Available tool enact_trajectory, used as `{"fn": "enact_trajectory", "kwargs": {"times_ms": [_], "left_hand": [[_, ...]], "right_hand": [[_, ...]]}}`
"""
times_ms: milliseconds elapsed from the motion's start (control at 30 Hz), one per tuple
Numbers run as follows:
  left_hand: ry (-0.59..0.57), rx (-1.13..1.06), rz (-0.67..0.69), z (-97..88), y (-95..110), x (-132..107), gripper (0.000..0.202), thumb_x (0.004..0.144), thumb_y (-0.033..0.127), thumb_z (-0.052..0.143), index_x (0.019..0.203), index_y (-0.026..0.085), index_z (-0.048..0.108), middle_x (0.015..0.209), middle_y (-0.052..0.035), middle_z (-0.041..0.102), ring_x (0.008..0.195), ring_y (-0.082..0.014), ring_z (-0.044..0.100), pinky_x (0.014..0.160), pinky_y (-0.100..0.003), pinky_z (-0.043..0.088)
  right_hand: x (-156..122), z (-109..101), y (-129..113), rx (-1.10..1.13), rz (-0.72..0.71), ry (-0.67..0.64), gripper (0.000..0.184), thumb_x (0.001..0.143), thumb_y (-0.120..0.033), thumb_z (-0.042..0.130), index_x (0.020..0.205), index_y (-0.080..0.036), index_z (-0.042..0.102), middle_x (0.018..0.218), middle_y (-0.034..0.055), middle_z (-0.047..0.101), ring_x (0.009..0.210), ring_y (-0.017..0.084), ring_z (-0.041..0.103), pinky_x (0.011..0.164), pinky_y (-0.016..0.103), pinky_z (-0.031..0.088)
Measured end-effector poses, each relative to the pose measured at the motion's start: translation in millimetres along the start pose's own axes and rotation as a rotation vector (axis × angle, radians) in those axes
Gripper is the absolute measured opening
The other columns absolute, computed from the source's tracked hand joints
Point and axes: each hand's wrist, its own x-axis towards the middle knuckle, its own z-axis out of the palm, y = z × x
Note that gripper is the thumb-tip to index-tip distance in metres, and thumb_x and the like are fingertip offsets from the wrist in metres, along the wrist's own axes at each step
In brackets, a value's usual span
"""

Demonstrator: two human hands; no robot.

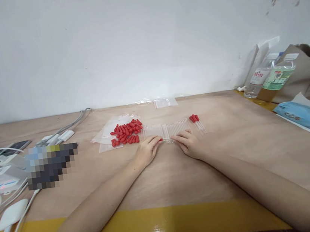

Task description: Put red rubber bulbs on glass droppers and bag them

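Near the middle of the table, my left hand [147, 149] pinches a red rubber bulb [161, 140], mostly covered by the fingers. Opposite it, my right hand [189, 142] is closed on a thin clear glass dropper tube [167, 139], which lies sideways with one end at the bulb. How far the tube sits inside the bulb is too small to tell. Just beyond both hands lies a row of clear glass tubes [177, 127]. A pile of red rubber bulbs [125, 131] rests on clear plastic bags [103, 133] at the left. Right of the row are droppers with red bulbs [197, 122].
White chargers and cables [5, 175] crowd the left side, beside a blurred-out dark object [52, 166]. At the right stand two plastic bottles [278, 74], a grey bag [299, 72] and a blue tissue pack [303, 111]. A small plastic bag [165, 102] lies by the wall.
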Motion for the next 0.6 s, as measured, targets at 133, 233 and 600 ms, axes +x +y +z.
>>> {"fn": "enact_trajectory", "kwargs": {"times_ms": [133, 233, 600], "left_hand": [[0.008, -0.036, -0.015, 0.6, 2.1, -0.5, 0.022, 0.088, 0.024, 0.042, 0.101, 0.017, 0.058, 0.094, -0.0067, 0.064, 0.088, -0.0151, 0.060, 0.078, -0.028, 0.050], [0.024, -0.058, -0.029, 0.8, 4.5, -0.6, 0.022, 0.087, 0.027, 0.044, 0.101, 0.018, 0.059, 0.093, -0.0055, 0.065, 0.086, -0.0149, 0.062, 0.078, -0.028, 0.051], [0.019, -0.129, 0.016, -1.0, 5.7, -1.4, 0.018, 0.086, 0.026, 0.047, 0.095, 0.017, 0.060, 0.085, -0.0052, 0.066, 0.078, -0.0137, 0.062, 0.071, -0.026, 0.052]], "right_hand": [[0.8, -0.7, -2.1, 0.000, -0.004, 0.004, 0.026, 0.087, -0.019, 0.040, 0.106, -0.022, 0.057, 0.079, 0.0038, 0.061, 0.074, 0.013, 0.054, 0.074, 0.032, 0.036], [1.1, 0.0, -3.3, -0.019, 0.009, 0.021, 0.022, 0.088, -0.023, 0.042, 0.102, -0.022, 0.059, 0.080, 0.0034, 0.062, 0.074, 0.013, 0.055, 0.074, 0.031, 0.035], [1.5, -2.1, -3.1, 0.017, -0.037, -0.013, 0.020, 0.088, -0.024, 0.043, 0.096, -0.022, 0.061, 0.078, 0.0012, 0.064, 0.071, 0.011, 0.056, 0.074, 0.031, 0.030]]}}
